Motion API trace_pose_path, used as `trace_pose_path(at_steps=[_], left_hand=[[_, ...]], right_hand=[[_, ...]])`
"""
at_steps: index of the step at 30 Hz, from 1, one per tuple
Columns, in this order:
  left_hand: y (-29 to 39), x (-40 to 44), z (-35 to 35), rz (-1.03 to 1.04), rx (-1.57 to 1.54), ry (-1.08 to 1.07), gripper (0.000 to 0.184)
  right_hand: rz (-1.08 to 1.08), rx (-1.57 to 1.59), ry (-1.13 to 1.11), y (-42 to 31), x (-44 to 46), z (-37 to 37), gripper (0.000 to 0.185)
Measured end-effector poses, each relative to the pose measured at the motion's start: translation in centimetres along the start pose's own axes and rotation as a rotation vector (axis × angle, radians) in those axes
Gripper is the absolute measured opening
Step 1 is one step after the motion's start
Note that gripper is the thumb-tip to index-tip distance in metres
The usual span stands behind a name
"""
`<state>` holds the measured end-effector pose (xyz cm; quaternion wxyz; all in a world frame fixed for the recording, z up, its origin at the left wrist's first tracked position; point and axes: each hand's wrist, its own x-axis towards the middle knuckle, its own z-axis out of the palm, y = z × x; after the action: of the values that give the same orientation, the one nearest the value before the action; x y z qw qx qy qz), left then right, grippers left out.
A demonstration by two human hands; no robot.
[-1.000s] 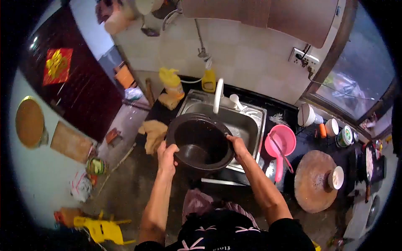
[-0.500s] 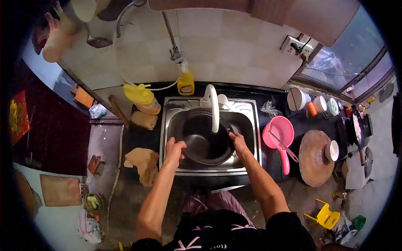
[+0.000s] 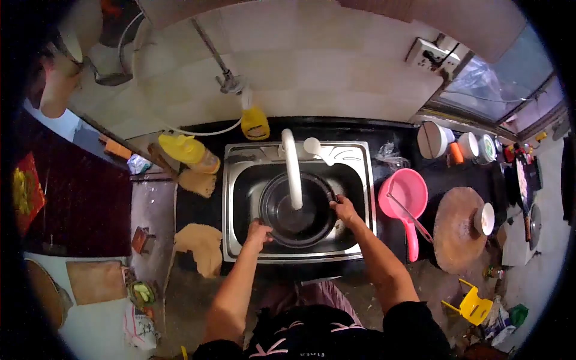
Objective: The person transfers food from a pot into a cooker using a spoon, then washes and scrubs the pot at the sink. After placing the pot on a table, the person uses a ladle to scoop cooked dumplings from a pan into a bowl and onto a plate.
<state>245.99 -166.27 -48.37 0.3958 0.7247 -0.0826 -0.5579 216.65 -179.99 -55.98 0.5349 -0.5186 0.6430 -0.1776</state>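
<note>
A dark round pot (image 3: pixel 294 237) sits in the steel sink (image 3: pixel 240 255) under the white faucet (image 3: pixel 291 162). Its inside is dark and shiny, with the faucet's spout hanging over the middle. My left hand (image 3: pixel 258 233) is closed on the lower left of the pot's rim. At the right side of the rim, my right hand (image 3: pixel 344 210) grips the edge, its fingers partly hidden. Both forearms reach in from the near side of the sink.
Right of the sink are a pink dipper (image 3: pixel 403 191) with tongs across it, and a round chopping board (image 3: pixel 450 240) bearing a white bowl (image 3: pixel 484 218). On the left stand a yellow bottle (image 3: pixel 191 153) and a brown cloth (image 3: pixel 203 246). A yellow spray bottle (image 3: pixel 255 123) stands behind.
The pot now sits more level, with its rim a fuller circle under the faucet. My left hand has gone lower and closer to the near rim. The camera view has shifted slightly.
</note>
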Motion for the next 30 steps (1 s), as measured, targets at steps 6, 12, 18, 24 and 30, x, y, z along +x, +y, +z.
trace_pose_path(at_steps=[6,12,18,24,30], left_hand=[[-3.0,0.0,-1.0,0.216,0.297,0.010,0.033],[2.4,-1.7,-4.4,0.659,0.404,0.183,0.031],[10.4,-1.4,-12.1,0.752,0.202,0.223,0.016],[19.7,-1.9,-18.1,1.173,0.456,0.405,0.018],[25.0,-3.5,-18.2,1.471,0.904,0.376,0.049]], right_hand=[[-0.445,-0.102,0.335,-5.5,2.0,-1.0,0.048],[-0.292,0.991,-0.015,-15.3,0.6,-0.6,0.049],[0.027,1.066,-0.105,-15.6,-6.8,8.8,0.024],[-0.138,0.795,-0.021,-16.0,-6.9,14.6,0.019],[-0.439,-0.564,0.296,-19.2,-8.4,16.6,0.032]])
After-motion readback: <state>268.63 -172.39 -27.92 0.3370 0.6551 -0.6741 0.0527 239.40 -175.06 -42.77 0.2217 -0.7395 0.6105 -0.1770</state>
